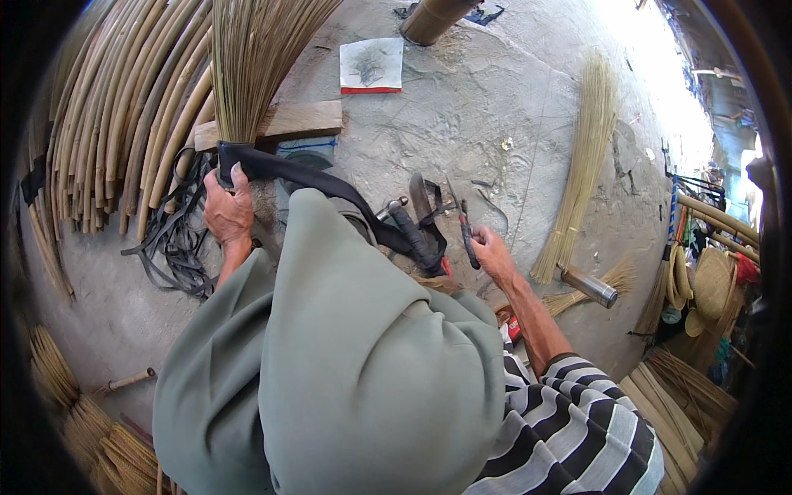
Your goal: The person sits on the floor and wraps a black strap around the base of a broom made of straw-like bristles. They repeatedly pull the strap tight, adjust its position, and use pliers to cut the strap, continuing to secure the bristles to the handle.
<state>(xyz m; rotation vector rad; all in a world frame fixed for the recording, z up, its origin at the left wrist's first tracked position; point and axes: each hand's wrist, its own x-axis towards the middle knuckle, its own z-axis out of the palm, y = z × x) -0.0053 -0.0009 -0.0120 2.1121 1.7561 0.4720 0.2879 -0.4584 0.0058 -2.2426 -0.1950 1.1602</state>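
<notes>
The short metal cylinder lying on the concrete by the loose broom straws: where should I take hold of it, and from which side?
Take the short metal cylinder across its bare middle, coming from above. It lies flat on the grey concrete floor, its far end against the loose tan broom straws, so the round sides are free. The right hand is nearest but holds dark-handled pliers.

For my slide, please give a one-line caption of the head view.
Left hand grips a strap around a broom bundle; right hand holds pliers.
</notes>
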